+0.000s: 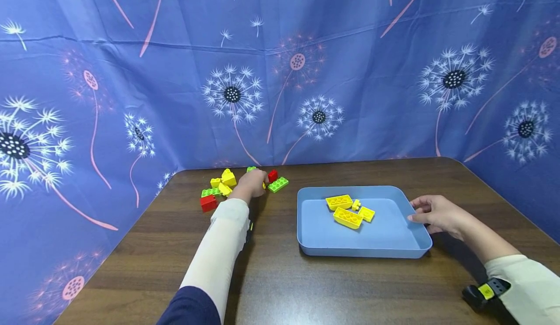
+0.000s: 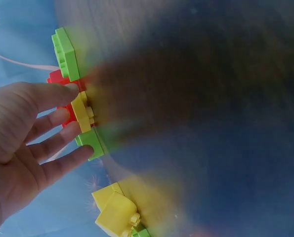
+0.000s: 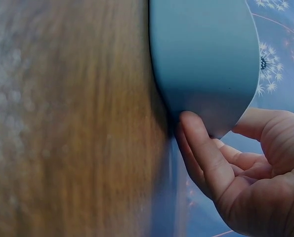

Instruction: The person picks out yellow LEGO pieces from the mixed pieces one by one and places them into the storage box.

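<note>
In the head view my left hand [image 1: 252,185] reaches into a group of toy building bricks at the back left. The left wrist view shows this hand's fingers spread and fairly straight, the thumb and fingertips right at a small yellow brick [image 2: 81,111]. A red brick [image 1: 273,176] and green bricks [image 2: 66,54] lie close around it. My right hand [image 1: 442,215] grips the right wall of a blue tray [image 1: 363,252], thumb at the rim and fingers along the outside. Several yellow bricks [image 1: 348,218] lie in the tray.
Left of my left hand are yellow bricks [image 1: 228,177], a green brick [image 1: 211,192] and a red brick [image 1: 208,203]. Everything stands on a dark wooden table [image 1: 280,286]. A blue cloth with dandelions [image 1: 280,72] hangs behind the table and along its sides.
</note>
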A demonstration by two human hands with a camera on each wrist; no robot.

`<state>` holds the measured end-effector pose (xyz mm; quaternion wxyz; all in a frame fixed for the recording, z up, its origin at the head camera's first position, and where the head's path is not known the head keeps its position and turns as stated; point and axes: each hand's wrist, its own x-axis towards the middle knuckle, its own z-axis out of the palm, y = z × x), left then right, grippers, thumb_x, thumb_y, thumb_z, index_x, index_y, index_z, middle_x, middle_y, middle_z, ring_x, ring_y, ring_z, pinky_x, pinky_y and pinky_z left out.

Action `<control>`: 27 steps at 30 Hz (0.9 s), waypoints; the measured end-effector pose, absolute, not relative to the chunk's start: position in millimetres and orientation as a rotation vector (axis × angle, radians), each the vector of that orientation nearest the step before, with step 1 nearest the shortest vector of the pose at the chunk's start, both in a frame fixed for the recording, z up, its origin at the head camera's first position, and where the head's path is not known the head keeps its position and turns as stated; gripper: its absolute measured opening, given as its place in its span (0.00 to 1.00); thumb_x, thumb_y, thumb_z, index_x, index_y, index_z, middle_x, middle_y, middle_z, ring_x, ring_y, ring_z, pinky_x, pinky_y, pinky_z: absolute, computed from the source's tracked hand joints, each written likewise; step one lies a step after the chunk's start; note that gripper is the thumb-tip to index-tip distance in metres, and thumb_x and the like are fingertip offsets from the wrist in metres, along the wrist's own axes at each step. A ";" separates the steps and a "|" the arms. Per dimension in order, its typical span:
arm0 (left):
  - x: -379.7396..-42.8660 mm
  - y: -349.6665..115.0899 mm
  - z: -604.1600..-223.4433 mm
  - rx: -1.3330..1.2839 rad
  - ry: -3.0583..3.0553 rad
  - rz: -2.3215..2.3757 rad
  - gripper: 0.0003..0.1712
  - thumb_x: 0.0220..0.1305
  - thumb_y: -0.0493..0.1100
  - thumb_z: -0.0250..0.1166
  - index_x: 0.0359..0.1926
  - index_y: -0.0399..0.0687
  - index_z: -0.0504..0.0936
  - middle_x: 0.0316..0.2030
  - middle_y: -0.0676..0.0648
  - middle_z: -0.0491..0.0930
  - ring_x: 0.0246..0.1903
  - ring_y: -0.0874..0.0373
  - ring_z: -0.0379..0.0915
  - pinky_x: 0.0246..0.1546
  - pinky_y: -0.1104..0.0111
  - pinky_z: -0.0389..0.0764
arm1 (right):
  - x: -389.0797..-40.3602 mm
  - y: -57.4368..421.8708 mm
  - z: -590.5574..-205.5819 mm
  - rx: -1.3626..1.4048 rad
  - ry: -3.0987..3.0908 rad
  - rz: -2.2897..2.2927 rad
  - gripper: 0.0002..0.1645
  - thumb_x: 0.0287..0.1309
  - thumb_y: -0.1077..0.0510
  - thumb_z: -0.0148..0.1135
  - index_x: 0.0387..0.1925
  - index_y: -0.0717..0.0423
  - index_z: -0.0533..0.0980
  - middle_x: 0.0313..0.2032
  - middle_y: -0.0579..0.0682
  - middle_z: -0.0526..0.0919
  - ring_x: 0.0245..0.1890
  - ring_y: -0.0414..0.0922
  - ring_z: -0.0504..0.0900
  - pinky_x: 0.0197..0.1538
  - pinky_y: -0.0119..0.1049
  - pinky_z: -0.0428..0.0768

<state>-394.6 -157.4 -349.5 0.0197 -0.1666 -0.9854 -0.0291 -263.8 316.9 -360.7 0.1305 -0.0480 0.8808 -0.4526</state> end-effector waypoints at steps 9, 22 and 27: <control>-398.1 -157.8 -351.0 -0.520 -3.077 0.043 0.08 0.51 0.30 0.66 0.26 0.48 0.85 0.26 0.51 0.79 0.28 0.55 0.69 0.36 0.62 0.77 | -264.2 316.3 -359.6 -0.142 2.549 -1.320 0.36 0.60 0.61 0.65 0.59 0.82 0.60 0.44 0.66 0.76 0.40 0.50 0.81 0.40 0.49 0.83; -394.1 -164.2 -353.5 -0.523 -3.074 0.051 0.09 0.51 0.32 0.69 0.33 0.48 0.88 0.34 0.51 0.84 0.35 0.54 0.77 0.43 0.62 0.80 | -263.1 316.7 -359.2 -0.156 2.560 -1.317 0.36 0.59 0.61 0.65 0.58 0.82 0.60 0.43 0.65 0.76 0.40 0.50 0.81 0.40 0.50 0.83; -387.3 -165.8 -348.0 -0.560 -3.051 0.031 0.07 0.51 0.31 0.69 0.29 0.47 0.87 0.30 0.51 0.82 0.31 0.54 0.75 0.40 0.62 0.79 | -262.1 315.9 -359.5 -0.156 2.552 -1.333 0.35 0.59 0.62 0.65 0.58 0.82 0.60 0.42 0.63 0.77 0.40 0.49 0.81 0.40 0.50 0.83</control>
